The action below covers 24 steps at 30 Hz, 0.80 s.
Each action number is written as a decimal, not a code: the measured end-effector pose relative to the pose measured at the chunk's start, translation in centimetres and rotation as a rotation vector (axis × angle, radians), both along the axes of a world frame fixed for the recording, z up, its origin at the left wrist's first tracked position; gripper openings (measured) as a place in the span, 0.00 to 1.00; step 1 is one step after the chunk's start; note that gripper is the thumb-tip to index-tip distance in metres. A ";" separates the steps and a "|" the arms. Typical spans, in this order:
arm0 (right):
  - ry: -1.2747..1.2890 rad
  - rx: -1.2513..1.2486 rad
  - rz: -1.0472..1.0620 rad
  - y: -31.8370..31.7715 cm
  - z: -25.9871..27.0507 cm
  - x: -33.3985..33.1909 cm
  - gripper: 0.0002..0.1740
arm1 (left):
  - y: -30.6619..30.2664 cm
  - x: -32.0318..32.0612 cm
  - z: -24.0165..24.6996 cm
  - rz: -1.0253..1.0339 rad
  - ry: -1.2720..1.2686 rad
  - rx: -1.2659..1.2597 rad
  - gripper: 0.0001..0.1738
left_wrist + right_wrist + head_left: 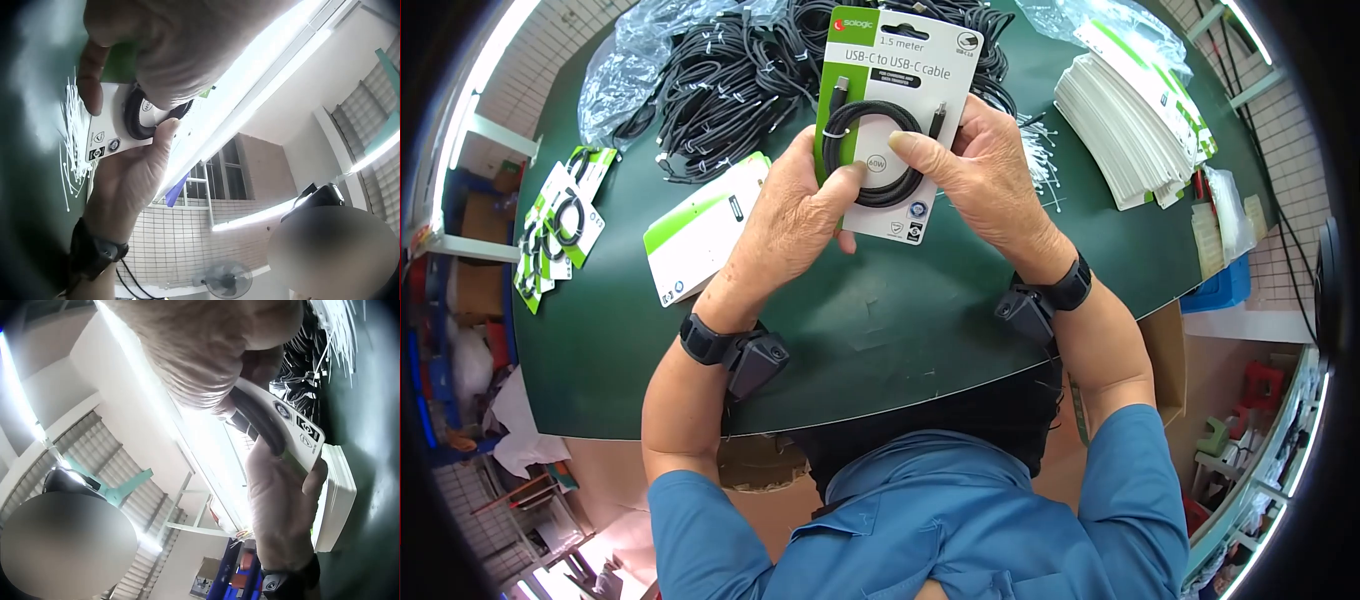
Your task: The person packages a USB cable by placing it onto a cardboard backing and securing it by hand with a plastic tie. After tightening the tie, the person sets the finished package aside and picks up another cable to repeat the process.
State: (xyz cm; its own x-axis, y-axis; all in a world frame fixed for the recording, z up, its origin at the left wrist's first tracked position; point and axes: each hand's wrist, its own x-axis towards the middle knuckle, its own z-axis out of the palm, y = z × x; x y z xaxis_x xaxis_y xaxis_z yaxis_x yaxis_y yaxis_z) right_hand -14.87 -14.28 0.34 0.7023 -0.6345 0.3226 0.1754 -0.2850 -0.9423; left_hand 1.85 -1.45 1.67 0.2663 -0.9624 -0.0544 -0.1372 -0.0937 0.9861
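Both hands hold up a white and green USB-C cable card [940, 75] over the table. A black USB-C cable [832, 160], coiled into a ring, lies against the card's front, with a white tie around its left side. My left hand [795, 215] grips the card's lower left edge, thumb on the coil and the other fingers mostly hidden behind. At the right edge, my right hand [995, 180] pinches the card, its thumb lying across the coil. In the right wrist view the card [294, 425] is tilted and the coil [259, 419] bulges from it.
Bundled black cables [725, 95] are heaped at the back of the green table [850, 345]. Blank cards [705, 225] lie left of centre, finished cable cards [565, 220] farther left. A tall card stack [1125, 130] stands right, beside white ties [1040, 160].
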 end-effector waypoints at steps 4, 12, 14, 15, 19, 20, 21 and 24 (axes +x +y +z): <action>0.011 -0.004 -0.013 0.0 -0.2 0.0 0.17 | 0.3 0.2 -0.4 -0.060 0.059 -0.046 0.21; 0.016 -0.084 -0.026 0.1 0.3 0.2 0.20 | 0.0 1.0 -1.1 -0.038 -0.027 -0.022 0.21; 0.005 0.060 0.013 -0.1 -0.3 0.2 0.22 | 0.1 1.0 -0.1 -0.024 -0.055 -0.014 0.20; 0.003 0.135 0.031 -0.3 -0.3 0.2 0.23 | 0.2 0.9 0.3 -0.015 -0.073 0.012 0.20; -0.319 0.100 -0.113 -1.0 0.2 1.1 0.28 | -0.1 1.3 -0.2 0.007 -0.168 -0.049 0.18; -0.309 0.098 -0.114 -1.1 0.5 0.8 0.28 | -0.1 1.3 -0.5 0.014 -0.205 -0.090 0.18; -0.262 -0.113 -0.238 -1.3 1.1 0.4 0.27 | -0.1 1.2 -0.7 0.014 -0.194 -0.094 0.18; -0.154 -0.544 -0.471 -1.8 2.6 -0.5 0.25 | 0.0 0.6 -0.9 0.013 -0.299 -0.067 0.17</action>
State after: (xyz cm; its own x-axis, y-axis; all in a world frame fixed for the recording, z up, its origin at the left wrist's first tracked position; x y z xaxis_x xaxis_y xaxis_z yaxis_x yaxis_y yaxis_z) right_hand -15.38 -16.09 2.95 0.3164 -0.5797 0.7509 0.0378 -0.7832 -0.6206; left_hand 2.50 -1.44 0.74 0.2731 -0.9576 0.0914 -0.4218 -0.0338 0.9061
